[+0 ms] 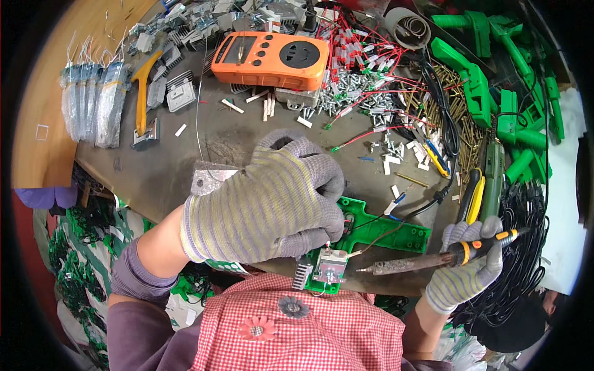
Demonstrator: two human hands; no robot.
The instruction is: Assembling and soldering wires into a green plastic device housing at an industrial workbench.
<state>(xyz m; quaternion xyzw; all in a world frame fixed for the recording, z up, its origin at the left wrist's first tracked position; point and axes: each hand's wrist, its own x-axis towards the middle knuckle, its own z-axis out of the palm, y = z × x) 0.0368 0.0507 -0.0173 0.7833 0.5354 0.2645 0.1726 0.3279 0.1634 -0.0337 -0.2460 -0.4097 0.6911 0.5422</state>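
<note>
My right hand (465,263), in a striped knit glove, is closed around the handle of a soldering iron (411,264). Its tip points left toward a metal part with a finned heat sink (302,275), a short gap away. That part sits in the near end of an open green plastic housing half (390,234), where dark and brown wires run in. Over the housing's left side is my left hand (263,204), gloved too, fingers curled and pressed together close above the metal part. What those fingertips pinch is hidden.
An orange multimeter (271,60) lies at the back, beside piled screws (362,86) and red-wired pieces. More green housings (476,80) and a bundle of black cables (510,247) fill the right. Bagged parts (96,102) and a yellow-handled tool (143,93) lie left.
</note>
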